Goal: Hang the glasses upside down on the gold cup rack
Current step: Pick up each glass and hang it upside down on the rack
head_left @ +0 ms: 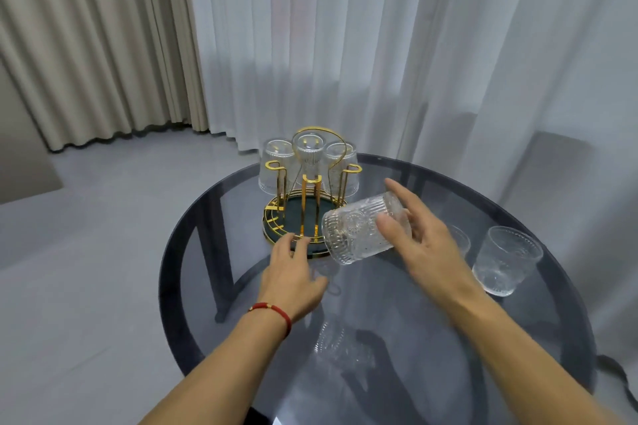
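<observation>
The gold cup rack point(308, 197) with a dark green base stands at the far left of the round glass table point(379, 338). Three ribbed clear glasses point(276, 162) hang upside down on its far pegs; the near pegs are bare. My right hand point(424, 241) grips another ribbed glass point(359, 231), tipped on its side just right of the rack's base. My left hand point(293, 276), with a red bracelet at the wrist, rests its fingertips on the near rim of the rack's base. An upright glass point(505, 260) stands at the right, a second glass point(461, 240) partly hidden behind my right hand.
White sheer curtains hang right behind the table, beige drapes point(93, 45) to the left. Grey floor lies to the left of the table. The table's dark legs show through the glass top.
</observation>
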`<action>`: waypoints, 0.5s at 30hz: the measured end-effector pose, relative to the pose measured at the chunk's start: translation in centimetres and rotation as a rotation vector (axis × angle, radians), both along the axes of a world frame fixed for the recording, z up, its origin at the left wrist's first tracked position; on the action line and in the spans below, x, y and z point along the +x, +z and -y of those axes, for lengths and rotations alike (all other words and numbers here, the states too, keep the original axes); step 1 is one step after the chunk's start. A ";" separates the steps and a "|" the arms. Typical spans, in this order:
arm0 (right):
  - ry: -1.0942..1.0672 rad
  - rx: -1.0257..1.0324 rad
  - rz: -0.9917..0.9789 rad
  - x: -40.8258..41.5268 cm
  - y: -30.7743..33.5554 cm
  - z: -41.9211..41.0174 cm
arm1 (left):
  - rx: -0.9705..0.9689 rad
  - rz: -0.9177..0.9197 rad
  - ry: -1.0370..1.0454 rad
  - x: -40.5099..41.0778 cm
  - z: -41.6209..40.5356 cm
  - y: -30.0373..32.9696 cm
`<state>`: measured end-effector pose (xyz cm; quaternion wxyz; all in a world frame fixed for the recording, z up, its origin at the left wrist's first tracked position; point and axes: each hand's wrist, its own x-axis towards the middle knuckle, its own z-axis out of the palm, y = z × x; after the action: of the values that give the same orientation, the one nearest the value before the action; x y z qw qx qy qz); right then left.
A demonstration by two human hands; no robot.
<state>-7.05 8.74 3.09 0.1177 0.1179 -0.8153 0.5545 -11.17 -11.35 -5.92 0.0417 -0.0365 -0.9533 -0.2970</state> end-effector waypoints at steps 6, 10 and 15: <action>-0.061 0.148 -0.211 -4.3 6.2 5.5 | -0.194 0.009 -0.047 -0.4 -0.4 -1.5; -0.068 0.290 -0.257 -8.4 9.3 9.8 | -0.275 0.011 -0.057 -0.7 -0.4 -1.6; -0.048 0.477 -0.243 -12.0 9.1 12.8 | -0.308 -0.006 -0.064 -0.9 0.1 -2.1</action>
<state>-19.06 -4.01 12.24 0.1970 0.1886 -0.9054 0.3254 -12.07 -11.48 -8.07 0.0289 -0.0738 -0.9858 -0.1482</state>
